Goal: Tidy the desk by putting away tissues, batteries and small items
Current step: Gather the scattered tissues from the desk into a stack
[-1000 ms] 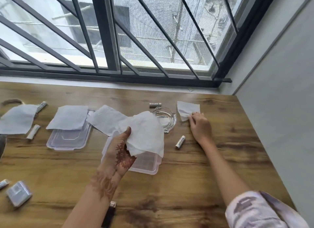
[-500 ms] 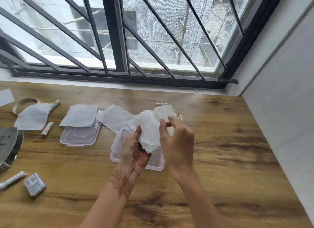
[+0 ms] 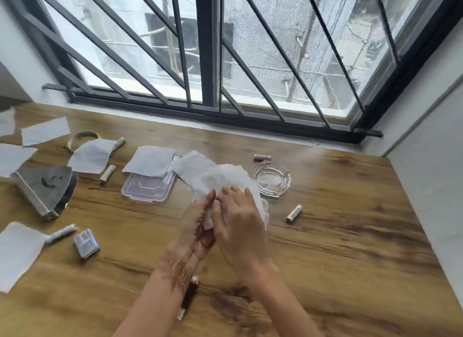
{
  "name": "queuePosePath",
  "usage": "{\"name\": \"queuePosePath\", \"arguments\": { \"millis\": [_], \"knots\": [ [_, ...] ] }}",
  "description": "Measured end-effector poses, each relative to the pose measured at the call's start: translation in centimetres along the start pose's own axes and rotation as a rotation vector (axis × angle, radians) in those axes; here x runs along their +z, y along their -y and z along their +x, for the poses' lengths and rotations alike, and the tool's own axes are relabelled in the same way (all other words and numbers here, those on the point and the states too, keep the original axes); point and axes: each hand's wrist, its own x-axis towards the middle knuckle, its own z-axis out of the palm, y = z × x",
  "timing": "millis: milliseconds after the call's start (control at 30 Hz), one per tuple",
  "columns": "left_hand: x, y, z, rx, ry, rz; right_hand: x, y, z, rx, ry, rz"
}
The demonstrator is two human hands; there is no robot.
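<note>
tissues (image 3: 220, 178) bunched between left hand (image 3: 198, 226) and right hand (image 3: 238, 226), both gripping, above desk (image 3: 325, 249); glass ashtray (image 3: 271, 181) just right.

Desk layout around the fingers (image 3: 233, 193)

An ashtray (image 3: 272, 181) is set just right; a battery (image 3: 294, 213) lies beyond it; a lid (image 3: 147, 190) is placed left, under a tissue (image 3: 150, 161).

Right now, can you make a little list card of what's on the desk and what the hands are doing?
Hands: left hand and right hand together grip a bunch of tissues
Loose tissues: several at left, one on a plastic lid
Batteries: one right of hands, one behind the glass ashtray
Surface: wooden desk
</note>
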Motion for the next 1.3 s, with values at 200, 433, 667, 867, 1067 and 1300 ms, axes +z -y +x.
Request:
{"name": "queuePosePath", "arguments": {
  "millis": [200, 433, 667, 867, 1067, 1300],
  "knots": [
    [-4.6, -3.7, -1.0, 0.154, -0.089, -0.081, 1.6, -0.4, 4.4, 0.149, 0.128, 0.234],
    [-9.1, -8.7, -2.1, 0.276, -0.166, -0.073, 8.8, 0.7, 10.0, 0.284, 0.384, 0.022],
    [-13.2, -14.3, -2.3, 0.185, -0.079, -0.068, 15.8, 3.8, 11.3, 0.359, 0.521, -0.305],
    [-14.8, -17.3, -2.5, 0.171, -0.118, -0.035, 17.1, 4.6, 10.3, 0.426, 0.362, -0.355],
    [-15.9, -18.7, -2.7, 0.128, -0.108, 0.027, 16.2, 5.7, 10.0, 0.467, 0.07, -0.257],
    [-16.7, -20.1, -2.5, 0.07, -0.079, -0.005, 14.1, 11.8, 8.6, 0.148, -0.286, 0.038]
  ]
}}
